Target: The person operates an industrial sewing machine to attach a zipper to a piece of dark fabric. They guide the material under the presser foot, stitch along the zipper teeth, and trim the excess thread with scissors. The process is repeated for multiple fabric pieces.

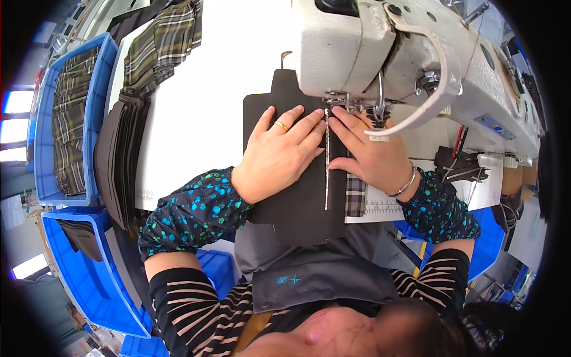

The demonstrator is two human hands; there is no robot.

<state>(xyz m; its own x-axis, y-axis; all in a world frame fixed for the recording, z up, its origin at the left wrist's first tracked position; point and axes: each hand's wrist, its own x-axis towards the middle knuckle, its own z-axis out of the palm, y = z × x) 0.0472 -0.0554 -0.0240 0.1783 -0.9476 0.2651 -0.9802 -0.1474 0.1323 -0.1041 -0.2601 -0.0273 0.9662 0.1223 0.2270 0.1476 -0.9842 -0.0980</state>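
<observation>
A dark brown fabric panel (285, 220) lies flat under the head of a white sewing machine (351, 59). Down the panel runs a zipper (328, 172) with pale metal teeth, its upper end close to the presser foot (351, 106). My left hand (282, 149) rests on the panel left of the zipper, fingers spread. On the zipper's other side, my right hand (369, 149) presses down with fingers stretched toward the needle area and the thumb by the teeth. Beneath that hand a strip of plaid fabric (355, 193) shows.
On the left stand a blue bin (102, 119) of folded plaid fabric and a second blue bin (77, 262) with dark pieces. A stack of dark panels (116, 154) and plaid cloth (163, 47) lie along the table. Dark zippers (461, 163) sit at right.
</observation>
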